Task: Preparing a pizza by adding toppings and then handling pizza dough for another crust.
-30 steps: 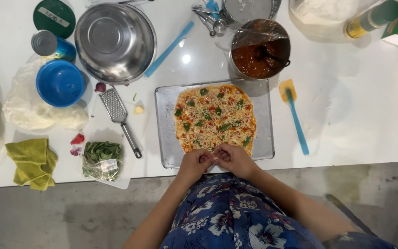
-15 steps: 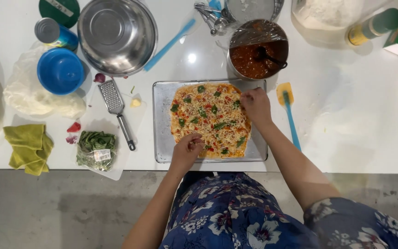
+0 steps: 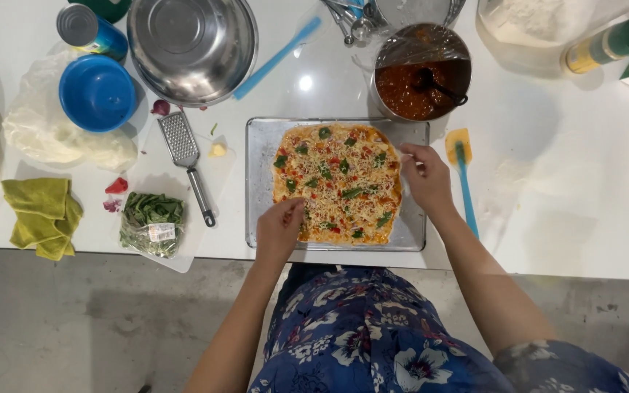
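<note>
Now both hands, left [image 3: 279, 227] and right [image 3: 425, 175], apparently pinching rectangular cheese-flecked pizza [image 3: 338, 183] edges on metal tray [image 3: 263, 156].

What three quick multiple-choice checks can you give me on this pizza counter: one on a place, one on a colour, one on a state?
1. Where does the grater lie?
A. left of the baking tray
B. inside the steel bowl
C. on the yellow cloth

2. What colour is the small bowl near the can?
A. red
B. blue
C. white

3. How are the hands placed?
A. both holding the spatula
B. both off the counter
C. left hand at the near edge of the pizza, right hand at its right edge

Answers: 1 A, the grater sits on the counter beside the tray's left side. 2 B, the bowl is plainly blue. 3 C, each hand rests at a pizza edge, the spatula lying untouched.
</note>
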